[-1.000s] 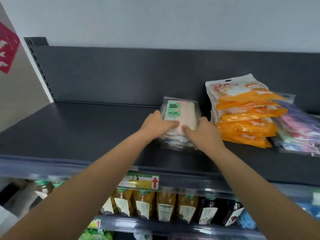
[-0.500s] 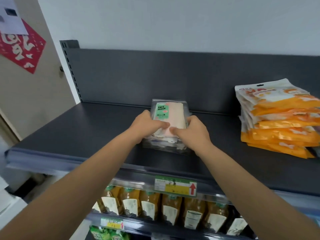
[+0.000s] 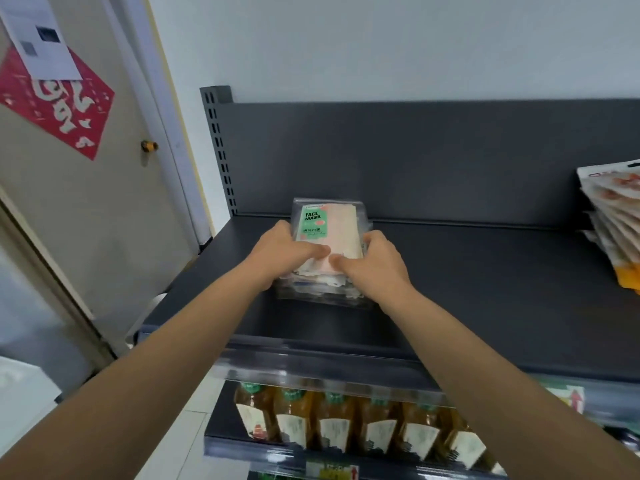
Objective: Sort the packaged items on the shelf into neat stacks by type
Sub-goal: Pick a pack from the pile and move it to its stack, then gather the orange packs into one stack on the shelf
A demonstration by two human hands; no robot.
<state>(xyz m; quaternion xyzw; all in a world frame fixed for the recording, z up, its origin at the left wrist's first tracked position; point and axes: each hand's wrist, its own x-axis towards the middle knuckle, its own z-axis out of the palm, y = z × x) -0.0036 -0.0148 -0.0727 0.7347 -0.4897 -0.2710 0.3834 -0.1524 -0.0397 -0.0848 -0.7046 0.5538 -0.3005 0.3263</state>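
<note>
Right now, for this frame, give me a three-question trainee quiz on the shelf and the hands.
1. True or false: both hands grip the stack of clear-wrapped face mask packs on the dark grey metal shelf.
2. Which packs lie at the shelf's right edge? A) orange-and-white pouches B) blue boxes C) green tins
3. Fill in: the lower shelf holds a row of amber ____.

Key: 1 true, the left hand and right hand hold its sides; 2 A; 3 bottles.
</note>
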